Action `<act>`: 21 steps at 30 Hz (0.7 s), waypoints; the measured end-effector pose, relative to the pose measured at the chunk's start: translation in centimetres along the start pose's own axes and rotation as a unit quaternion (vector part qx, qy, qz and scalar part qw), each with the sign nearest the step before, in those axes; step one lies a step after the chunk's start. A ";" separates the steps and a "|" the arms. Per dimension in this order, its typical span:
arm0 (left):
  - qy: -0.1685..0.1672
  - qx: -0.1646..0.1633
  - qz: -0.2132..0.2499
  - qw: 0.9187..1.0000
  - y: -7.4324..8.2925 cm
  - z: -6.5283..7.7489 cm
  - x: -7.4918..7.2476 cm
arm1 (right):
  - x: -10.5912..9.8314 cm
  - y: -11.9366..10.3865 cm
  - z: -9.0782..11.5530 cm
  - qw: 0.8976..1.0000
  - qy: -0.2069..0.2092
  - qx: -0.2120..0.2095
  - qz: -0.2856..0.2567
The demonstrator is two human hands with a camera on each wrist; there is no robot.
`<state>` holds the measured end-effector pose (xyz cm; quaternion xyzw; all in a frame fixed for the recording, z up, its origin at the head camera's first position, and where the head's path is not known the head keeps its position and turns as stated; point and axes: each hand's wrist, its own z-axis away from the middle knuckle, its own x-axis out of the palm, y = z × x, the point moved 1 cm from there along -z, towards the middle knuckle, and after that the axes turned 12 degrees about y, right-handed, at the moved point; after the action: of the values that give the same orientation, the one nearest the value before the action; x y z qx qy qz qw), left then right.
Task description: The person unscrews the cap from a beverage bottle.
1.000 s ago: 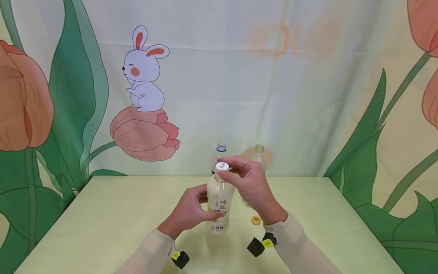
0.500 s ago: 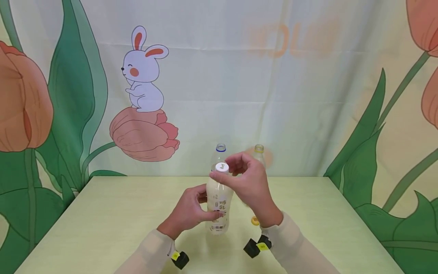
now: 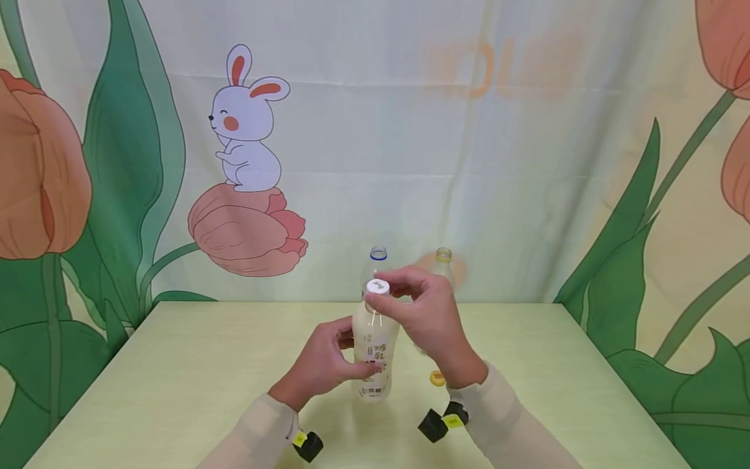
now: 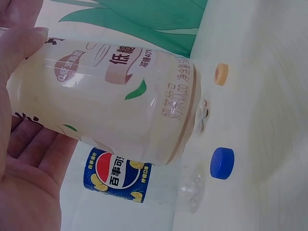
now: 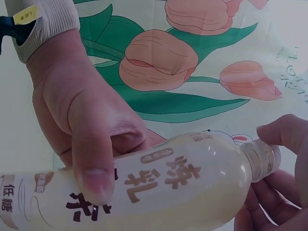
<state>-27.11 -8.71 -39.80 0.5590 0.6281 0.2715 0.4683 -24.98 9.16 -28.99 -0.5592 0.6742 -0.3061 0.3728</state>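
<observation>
A clear plastic bottle of milk tea (image 3: 375,339) with brown lettering stands upright before me, its bottom at or just above the table; I cannot tell which. My left hand (image 3: 322,355) grips its middle, thumb across the front and fingers behind. The white cap (image 3: 377,286) sits on the bottle's neck. My right hand (image 3: 424,312) pinches that cap between thumb and fingers. In the right wrist view the thumb and fingers lie on either side of the cap (image 5: 270,156). The left wrist view shows the bottle's lower label (image 4: 120,91) close up.
Behind stands an uncapped bottle with a blue neck ring (image 3: 378,254) and a Pepsi label (image 4: 118,175). Another uncapped bottle (image 3: 443,260) has a yellow ring. A yellow cap (image 3: 437,378) and a blue cap (image 4: 222,163) lie on the table (image 3: 205,378).
My right fingers spread away from the cap half a second ago and now pinch it again. The bottle has shifted very slightly left; my left hand keeps its grip.
</observation>
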 end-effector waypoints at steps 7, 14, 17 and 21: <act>0.008 -0.023 -0.004 1.000 0.4 -0.1 -0.1 | 0.1 0.6 -0.2 0.999 -0.040 -0.002 -0.007; 0.004 -0.030 -0.011 0.999 2.9 0.4 -0.4 | 0.2 1.1 -0.3 0.998 -0.065 -0.006 -0.019; 0.000 -0.029 -0.008 1.000 3.3 0.5 -0.4 | 0.2 1.0 -0.3 0.999 -0.041 -0.005 -0.003; -0.004 -0.029 -0.006 1.000 3.1 0.4 -0.3 | 0.3 0.6 -0.3 0.999 0.027 0.006 0.031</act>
<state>-25.34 -8.31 -37.19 0.5429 0.6212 0.2846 0.4882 -25.61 9.00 -29.37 -0.5274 0.6990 -0.3134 0.3676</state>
